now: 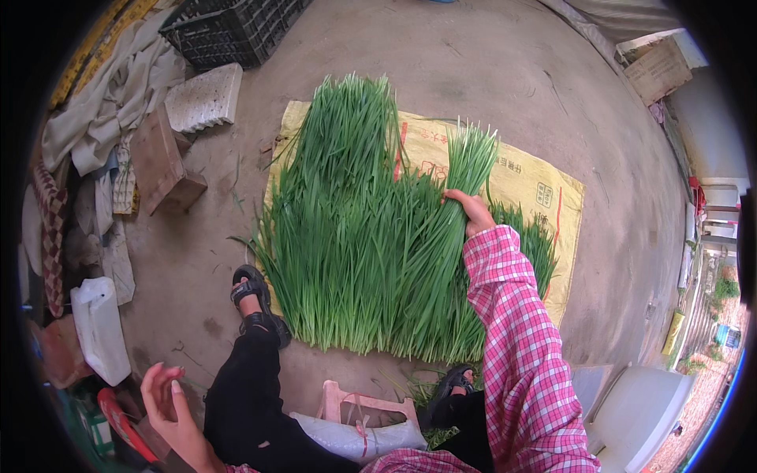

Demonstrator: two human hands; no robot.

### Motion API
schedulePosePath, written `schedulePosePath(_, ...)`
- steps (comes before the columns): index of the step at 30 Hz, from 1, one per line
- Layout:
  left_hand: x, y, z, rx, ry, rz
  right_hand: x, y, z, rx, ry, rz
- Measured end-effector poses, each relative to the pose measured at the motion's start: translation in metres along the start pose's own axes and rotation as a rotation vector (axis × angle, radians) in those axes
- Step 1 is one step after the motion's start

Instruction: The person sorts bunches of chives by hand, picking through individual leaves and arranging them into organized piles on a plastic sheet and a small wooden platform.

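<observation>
A wide pile of long green garlic chives (339, 244) lies on a flattened yellow woven sack (524, 173) on the ground ahead of me. My right hand (473, 211) reaches over the pile's right side. Its fingers are closed round a bunch of garlic chives (471, 154), whose pale cut ends point away from me. The bunch's green leaves trail back over the pile. Low at the left, my left hand (172, 414) hangs in the air beside my knee. Its fingers are bent and apart, with nothing visible in them.
A pink stool (371, 394) with a padded white cover stands between my legs. To the left are a wooden block (162, 162), a foam slab (203, 98) and a white plastic jug (101, 331). A black crate (233, 31) sits at the far left, a white tub (643, 414) at the near right.
</observation>
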State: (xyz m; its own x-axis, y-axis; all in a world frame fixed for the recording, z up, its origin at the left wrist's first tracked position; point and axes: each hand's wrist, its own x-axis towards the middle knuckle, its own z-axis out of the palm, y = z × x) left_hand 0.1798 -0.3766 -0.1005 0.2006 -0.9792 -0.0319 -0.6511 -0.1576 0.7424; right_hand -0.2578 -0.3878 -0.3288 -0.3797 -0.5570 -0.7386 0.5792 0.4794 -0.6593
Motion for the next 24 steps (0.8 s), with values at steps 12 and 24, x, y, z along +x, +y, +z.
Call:
schedulePosePath(12, 0.076, -0.167, 0.109, 0.504, -0.166, 0.055, 0.162, -0.03, 0.087, -0.28, 0.19, -0.064)
schedulePosePath(24, 0.09, -0.358, 0.244, 0.706, -0.166, 0.265, 0.272, 0.0, 0.081, -0.71, 0.183, -0.391)
